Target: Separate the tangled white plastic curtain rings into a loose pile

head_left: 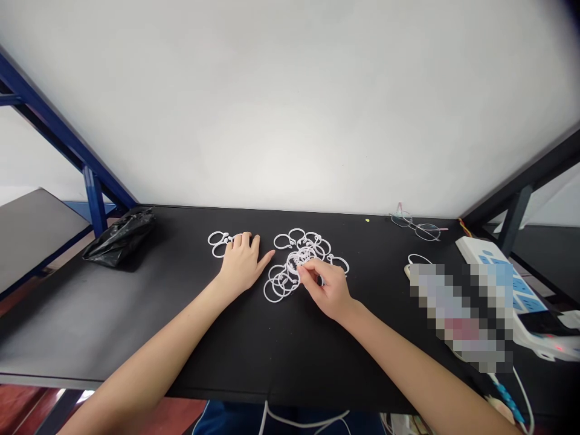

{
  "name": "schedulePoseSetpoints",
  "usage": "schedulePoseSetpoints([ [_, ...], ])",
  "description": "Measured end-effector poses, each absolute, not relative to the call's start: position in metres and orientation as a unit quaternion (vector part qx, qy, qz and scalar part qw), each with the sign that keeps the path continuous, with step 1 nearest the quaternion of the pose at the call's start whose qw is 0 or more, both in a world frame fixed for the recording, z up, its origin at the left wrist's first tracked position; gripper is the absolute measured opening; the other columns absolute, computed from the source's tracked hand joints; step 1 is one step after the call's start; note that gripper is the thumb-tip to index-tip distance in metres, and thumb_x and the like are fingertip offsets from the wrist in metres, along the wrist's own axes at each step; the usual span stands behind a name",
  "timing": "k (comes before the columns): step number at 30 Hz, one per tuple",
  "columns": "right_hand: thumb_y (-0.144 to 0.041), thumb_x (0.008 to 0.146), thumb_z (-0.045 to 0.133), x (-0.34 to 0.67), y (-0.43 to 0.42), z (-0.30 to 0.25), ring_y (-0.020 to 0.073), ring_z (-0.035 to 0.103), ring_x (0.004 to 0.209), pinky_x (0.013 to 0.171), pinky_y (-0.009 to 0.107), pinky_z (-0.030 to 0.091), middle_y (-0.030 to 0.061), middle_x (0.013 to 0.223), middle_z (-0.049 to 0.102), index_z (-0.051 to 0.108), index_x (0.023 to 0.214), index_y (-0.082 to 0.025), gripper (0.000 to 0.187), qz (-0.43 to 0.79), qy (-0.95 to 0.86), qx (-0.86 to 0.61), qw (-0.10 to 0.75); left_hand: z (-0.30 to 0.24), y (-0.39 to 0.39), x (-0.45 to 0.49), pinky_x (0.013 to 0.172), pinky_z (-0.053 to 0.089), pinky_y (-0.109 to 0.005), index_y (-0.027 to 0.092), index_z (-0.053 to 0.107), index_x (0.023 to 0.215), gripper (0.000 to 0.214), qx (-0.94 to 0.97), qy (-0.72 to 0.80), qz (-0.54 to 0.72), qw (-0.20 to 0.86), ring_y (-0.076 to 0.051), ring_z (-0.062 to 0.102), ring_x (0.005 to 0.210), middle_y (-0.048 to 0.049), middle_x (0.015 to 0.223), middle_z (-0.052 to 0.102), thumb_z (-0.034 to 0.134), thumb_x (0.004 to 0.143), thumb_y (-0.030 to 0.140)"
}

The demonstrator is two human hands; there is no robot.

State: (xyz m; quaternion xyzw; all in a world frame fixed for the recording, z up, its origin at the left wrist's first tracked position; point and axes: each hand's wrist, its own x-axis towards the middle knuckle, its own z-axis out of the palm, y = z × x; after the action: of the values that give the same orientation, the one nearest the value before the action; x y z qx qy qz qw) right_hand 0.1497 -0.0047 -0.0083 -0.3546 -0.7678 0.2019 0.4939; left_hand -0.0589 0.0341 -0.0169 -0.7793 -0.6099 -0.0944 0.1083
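Observation:
A heap of several white plastic rings [290,279] lies on the black table [254,338]. My right hand [327,285] is at the heap's right side, fingers pinched on one white ring near the top of the pile. My left hand [243,262] rests palm down, fingers stretched flat, just left of the heap. Its fingertips lie beside a small separate group of white rings [218,243] at the far left.
A crumpled black plastic bag [118,238] sits at the table's left. A pair of glasses [419,226] lies at the back right. A white and blue power strip [521,290] with cables fills the right edge. A white wall stands behind.

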Motion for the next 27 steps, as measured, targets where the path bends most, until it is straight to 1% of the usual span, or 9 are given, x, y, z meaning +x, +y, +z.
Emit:
schedulePoseSetpoints([
  [5,-0.024,0.094,0.049,0.15,-0.005,-0.008,0.0094,0.047,0.046,0.047,0.023,0.04,-0.0029,0.055,0.052,0.052,0.071,-0.021,0.024,0.2,-0.768,-0.36,0.49,-0.014,0.034,-0.058,0.091,0.04,-0.047,0.013,0.056,0.121,0.049,-0.786,-0.596,-0.116,0.116,-0.035,0.051,0.109,-0.0204,0.121,0.056,0.034,0.096,0.049],
  [7,-0.025,0.094,0.049,0.149,-0.005,-0.008,0.0094,0.047,0.046,0.047,0.023,0.04,-0.0028,0.055,0.052,0.053,0.071,-0.02,0.024,0.201,-0.768,-0.361,0.49,-0.01,0.035,-0.058,0.093,0.04,-0.046,0.015,0.057,0.118,0.037,-0.798,-0.577,-0.143,0.098,-0.033,0.052,0.108,-0.0175,0.12,0.056,0.037,0.097,0.038],
  [9,-0.025,0.094,0.05,0.149,-0.005,-0.007,0.0094,0.047,0.046,0.047,0.023,0.04,-0.0028,0.055,0.052,0.053,0.07,-0.02,0.024,0.201,-0.767,-0.362,0.49,-0.006,0.035,-0.058,0.092,0.041,-0.043,0.016,0.057,0.111,0.028,-0.824,-0.538,-0.167,0.056,-0.028,0.053,0.104,-0.0138,0.116,0.057,0.037,0.093,0.018],
  [11,-0.024,0.094,0.05,0.149,-0.005,-0.007,0.0092,0.047,0.046,0.046,0.023,0.04,-0.0029,0.055,0.052,0.053,0.07,-0.02,0.024,0.201,-0.766,-0.359,0.493,-0.002,0.036,-0.058,0.088,0.043,-0.039,0.017,0.057,0.103,0.034,-0.86,-0.477,-0.18,-0.001,-0.024,0.054,0.099,-0.0103,0.109,0.058,0.035,0.082,0.002],
  [13,-0.024,0.094,0.05,0.149,-0.005,-0.006,0.0091,0.047,0.046,0.046,0.023,0.04,-0.0029,0.055,0.052,0.053,0.071,-0.02,0.024,0.199,-0.767,-0.358,0.495,-0.001,0.035,-0.057,0.083,0.045,-0.035,0.017,0.056,0.096,0.04,-0.889,-0.416,-0.183,-0.052,-0.021,0.053,0.094,-0.0083,0.103,0.058,0.033,0.073,-0.005],
  [15,-0.024,0.094,0.05,0.15,-0.005,-0.007,0.0094,0.047,0.046,0.046,0.023,0.04,-0.0027,0.055,0.053,0.053,0.071,-0.02,0.024,0.198,-0.767,-0.361,0.493,-0.002,0.033,-0.055,0.08,0.046,-0.033,0.018,0.056,0.093,0.041,-0.903,-0.38,-0.183,-0.084,-0.02,0.053,0.092,-0.0073,0.099,0.058,0.033,0.07,-0.007],
  [18,-0.025,0.094,0.049,0.15,-0.005,-0.008,0.0099,0.048,0.047,0.047,0.024,0.04,-0.0025,0.055,0.053,0.053,0.07,-0.021,0.024,0.198,-0.766,-0.366,0.49,-0.006,0.033,-0.053,0.077,0.046,-0.033,0.018,0.057,0.089,0.038,-0.908,-0.368,-0.175,-0.101,-0.019,0.053,0.086,-0.0065,0.094,0.058,0.034,0.071,-0.006],
  [22,-0.026,0.094,0.049,0.149,-0.005,-0.008,0.0099,0.047,0.047,0.047,0.024,0.04,-0.0026,0.056,0.053,0.053,0.071,-0.021,0.023,0.199,-0.766,-0.363,0.491,-0.009,0.034,-0.052,0.075,0.046,-0.033,0.018,0.058,0.085,0.029,-0.903,-0.381,-0.173,-0.096,-0.019,0.052,0.083,-0.0062,0.09,0.057,0.037,0.079,0.0],
  [27,-0.024,0.094,0.049,0.15,-0.005,-0.007,0.0099,0.046,0.048,0.047,0.024,0.04,-0.0029,0.056,0.05,0.052,0.07,-0.021,0.024,0.196,-0.769,-0.36,0.491,-0.009,0.034,-0.054,0.079,0.047,-0.034,0.017,0.06,0.089,0.025,-0.897,-0.391,-0.179,-0.102,-0.02,0.054,0.086,-0.006,0.091,0.059,0.038,0.087,0.007],
])
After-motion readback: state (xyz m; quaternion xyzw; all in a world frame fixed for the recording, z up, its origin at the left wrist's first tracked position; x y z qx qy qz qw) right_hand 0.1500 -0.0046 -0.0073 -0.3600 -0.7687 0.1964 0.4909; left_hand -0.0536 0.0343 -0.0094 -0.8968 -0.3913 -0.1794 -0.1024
